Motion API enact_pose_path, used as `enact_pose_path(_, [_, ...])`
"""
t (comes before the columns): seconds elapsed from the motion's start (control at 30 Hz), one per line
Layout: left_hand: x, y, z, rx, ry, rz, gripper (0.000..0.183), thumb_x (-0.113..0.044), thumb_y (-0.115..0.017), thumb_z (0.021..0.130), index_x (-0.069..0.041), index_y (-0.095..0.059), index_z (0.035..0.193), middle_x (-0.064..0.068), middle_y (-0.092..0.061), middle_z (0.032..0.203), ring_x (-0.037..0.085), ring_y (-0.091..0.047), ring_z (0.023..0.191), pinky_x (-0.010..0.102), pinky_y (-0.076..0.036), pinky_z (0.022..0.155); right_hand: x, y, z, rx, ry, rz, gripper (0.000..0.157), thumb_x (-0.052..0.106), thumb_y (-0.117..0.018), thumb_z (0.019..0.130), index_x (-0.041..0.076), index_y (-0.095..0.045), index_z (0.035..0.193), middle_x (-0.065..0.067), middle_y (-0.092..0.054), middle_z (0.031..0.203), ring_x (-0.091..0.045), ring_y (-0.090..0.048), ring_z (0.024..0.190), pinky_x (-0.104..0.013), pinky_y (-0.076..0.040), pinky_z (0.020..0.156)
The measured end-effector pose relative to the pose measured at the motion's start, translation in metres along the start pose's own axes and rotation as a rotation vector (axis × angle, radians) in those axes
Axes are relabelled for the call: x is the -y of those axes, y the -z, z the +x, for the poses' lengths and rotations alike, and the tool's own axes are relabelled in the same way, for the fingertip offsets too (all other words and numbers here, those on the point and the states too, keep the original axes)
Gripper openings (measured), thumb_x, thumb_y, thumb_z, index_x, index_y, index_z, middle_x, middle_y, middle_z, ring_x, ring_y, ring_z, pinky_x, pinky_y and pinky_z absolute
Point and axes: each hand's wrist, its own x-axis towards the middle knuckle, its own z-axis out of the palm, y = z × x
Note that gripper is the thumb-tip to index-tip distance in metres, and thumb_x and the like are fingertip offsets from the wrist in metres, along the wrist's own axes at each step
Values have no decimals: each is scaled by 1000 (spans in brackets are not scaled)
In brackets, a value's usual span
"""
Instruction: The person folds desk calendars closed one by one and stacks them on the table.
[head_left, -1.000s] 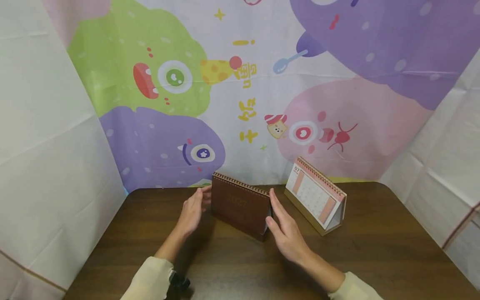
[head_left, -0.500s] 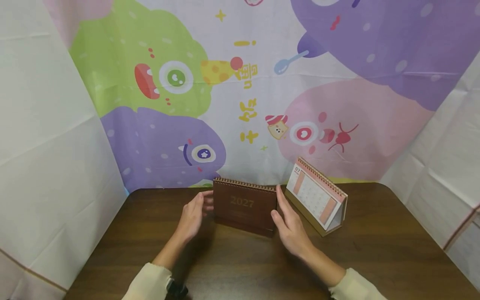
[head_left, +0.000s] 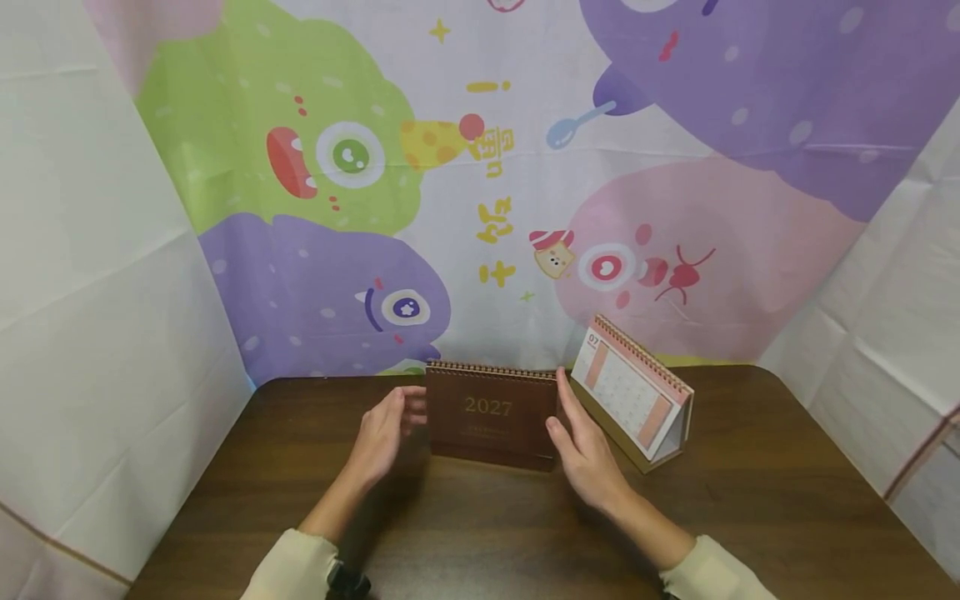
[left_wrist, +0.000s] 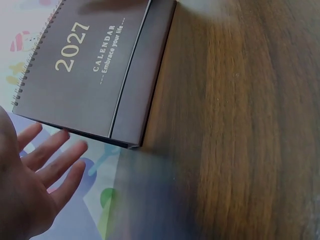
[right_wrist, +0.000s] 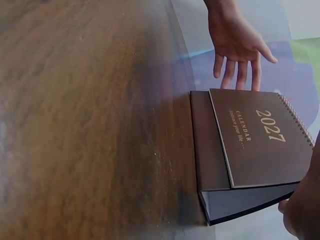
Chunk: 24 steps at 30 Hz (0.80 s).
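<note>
A brown 2027 desk calendar (head_left: 491,417) with a spiral binding along its top stands upright like a tent on the wooden table, its cover towards me. My left hand (head_left: 381,435) is at the calendar's left end, fingers spread and fairly straight, with the fingertips at its edge. In the left wrist view the fingers (left_wrist: 54,172) reach to the side edge of the calendar (left_wrist: 90,70). At the other end, my right hand (head_left: 587,457) lies along the right edge with straight fingers, thumb towards the front. The right wrist view shows only part of that hand (right_wrist: 305,202).
A pink and white desk calendar (head_left: 633,392) showing 07 stands angled just right of my right hand. The dark wooden table (head_left: 480,533) ends at a cartoon-printed cloth (head_left: 495,321) behind. White cloth walls (head_left: 112,275) rise at both sides.
The brown calendar has turned so its cover faces me more squarely, its right end swinging back. My right hand moved slightly right and back with it; the left hand barely shifted.
</note>
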Motion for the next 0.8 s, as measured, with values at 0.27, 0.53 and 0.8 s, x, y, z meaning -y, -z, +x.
enact_pose_path(0.27, [12,0,4,-5,-137,-25,58,-34,-27,125,-2,-46,169,29,-52,171,52,-53,158,64,-56,120,8,-3,-5,27,-52,49,76,16,-50,119,13,-8,183,-14,-6,192,-41,-15,176,-1,-4,131])
enact_pose_path(0.53, [48,-10,16,154,-257,-139,69,-53,-21,123,-14,-28,180,28,-30,184,53,-43,164,64,-55,121,13,-9,-7,41,-57,67,74,13,-49,119,8,-9,182,-17,0,191,-45,-13,175,-18,-22,134])
enact_pose_path(0.8, [9,-11,4,158,-161,-173,71,-50,-17,124,-7,-25,179,35,-26,181,65,-42,158,73,-52,119,10,-10,-6,20,-34,48,69,13,-48,120,3,-15,180,-20,-5,191,-46,-18,173,-36,-29,133])
